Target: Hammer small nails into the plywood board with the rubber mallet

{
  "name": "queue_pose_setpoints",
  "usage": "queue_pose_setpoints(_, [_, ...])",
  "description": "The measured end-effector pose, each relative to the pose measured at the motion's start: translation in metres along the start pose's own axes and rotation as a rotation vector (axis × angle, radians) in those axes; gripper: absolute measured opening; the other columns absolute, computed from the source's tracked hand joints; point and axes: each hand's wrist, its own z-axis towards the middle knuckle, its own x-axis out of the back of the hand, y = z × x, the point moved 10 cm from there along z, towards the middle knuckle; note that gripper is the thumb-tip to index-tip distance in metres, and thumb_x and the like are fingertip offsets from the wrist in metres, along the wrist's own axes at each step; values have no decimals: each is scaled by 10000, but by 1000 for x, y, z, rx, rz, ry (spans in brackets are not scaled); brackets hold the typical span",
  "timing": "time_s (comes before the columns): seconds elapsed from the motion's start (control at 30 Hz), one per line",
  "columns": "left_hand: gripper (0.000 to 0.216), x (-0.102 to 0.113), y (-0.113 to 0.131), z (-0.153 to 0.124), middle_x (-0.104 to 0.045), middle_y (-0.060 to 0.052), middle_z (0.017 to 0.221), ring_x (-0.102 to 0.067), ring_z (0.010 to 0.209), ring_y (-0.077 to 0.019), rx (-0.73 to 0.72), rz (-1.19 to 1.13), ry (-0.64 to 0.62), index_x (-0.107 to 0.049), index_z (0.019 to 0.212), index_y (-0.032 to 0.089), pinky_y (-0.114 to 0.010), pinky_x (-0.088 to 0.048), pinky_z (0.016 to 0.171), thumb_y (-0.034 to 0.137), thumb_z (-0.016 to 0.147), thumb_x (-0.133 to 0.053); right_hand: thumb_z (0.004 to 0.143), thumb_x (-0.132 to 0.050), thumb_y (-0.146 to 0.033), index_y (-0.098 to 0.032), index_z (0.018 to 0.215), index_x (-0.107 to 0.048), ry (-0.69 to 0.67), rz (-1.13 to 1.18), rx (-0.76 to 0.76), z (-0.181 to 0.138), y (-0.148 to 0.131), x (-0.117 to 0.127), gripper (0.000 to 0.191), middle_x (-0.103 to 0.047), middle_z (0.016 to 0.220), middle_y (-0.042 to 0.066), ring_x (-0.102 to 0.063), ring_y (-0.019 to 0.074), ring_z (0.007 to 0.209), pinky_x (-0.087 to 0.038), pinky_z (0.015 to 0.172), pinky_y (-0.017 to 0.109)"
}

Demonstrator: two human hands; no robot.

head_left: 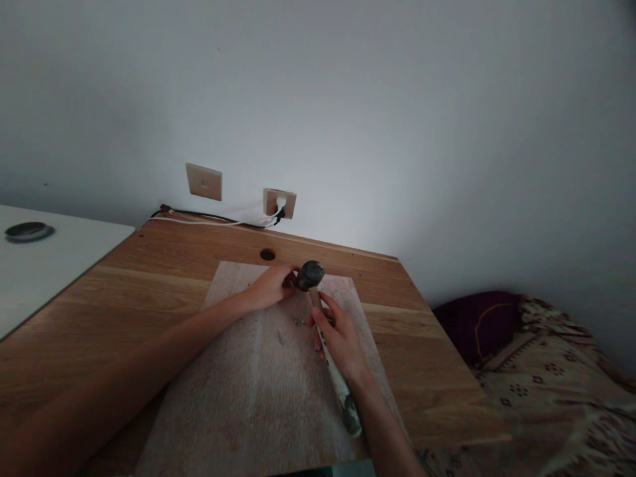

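My right hand (340,332) is wrapped around the handle of a hammer (334,377), a worn, pale stick with a dark head (311,275). The hammer's head points away from me over the far part of a wooden board (223,397). Just left of the head, my left hand (272,286) reaches over the board with its fingers drawn together. Its fingertips are partly hidden by the hammer head, so what they hold cannot be made out. Small metal nails (281,338) lie loose on the board between and below my hands.
The board rests on a wooden tabletop (437,391) with a round cable hole (267,254). Cables run along its back edge to a wall socket (279,203). A white surface (59,265) adjoins on the left. Patterned bedding (551,391) lies right of the table.
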Motion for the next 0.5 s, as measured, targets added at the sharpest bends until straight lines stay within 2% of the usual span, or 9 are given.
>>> queue_pose_setpoints(0.07, [387,0,0,0,-743,-39,900,-691,799,-203,2,-10,-10,-637,1183,167,-313,-524,746,129,800,-673,870,-652,-545,-187,1369,-600,-12,6,-12,-1,1,0,616,-631,753,0,-481,102,391,-399,314,231])
queue_pose_setpoints(0.13, [416,4,6,-2,-730,-53,963,-687,850,-207,-11,33,-14,-609,1200,168,-328,-529,787,113,790,-654,866,-651,-550,-182,1373,-592,6,19,-23,-2,1,4,629,-614,747,-9,-480,101,397,-394,313,228])
queue_pose_setpoints(0.27, [400,11,40,-12,-655,-111,1153,-645,1024,-252,-106,294,-97,-584,1139,164,-353,-513,865,137,753,-686,867,-659,-542,-177,1348,-594,92,56,2,-5,-3,19,607,-612,758,-13,-490,103,413,-389,320,227])
queue_pose_setpoints(0.4, [267,-16,80,-39,-686,-82,1073,-656,1025,-267,-358,536,-345,-627,1034,193,-363,-478,903,139,792,-726,867,-652,-544,-172,1314,-600,144,66,10,-6,-4,27,584,-620,760,-14,-502,110,422,-386,317,228])
queue_pose_setpoints(0.5, [189,-34,97,-54,-712,-63,968,-674,954,-253,-505,619,-336,-652,954,202,-368,-470,890,63,833,-695,866,-647,-532,-159,1311,-598,140,55,6,-5,-2,26,582,-639,784,-1,-505,107,418,-403,320,234])
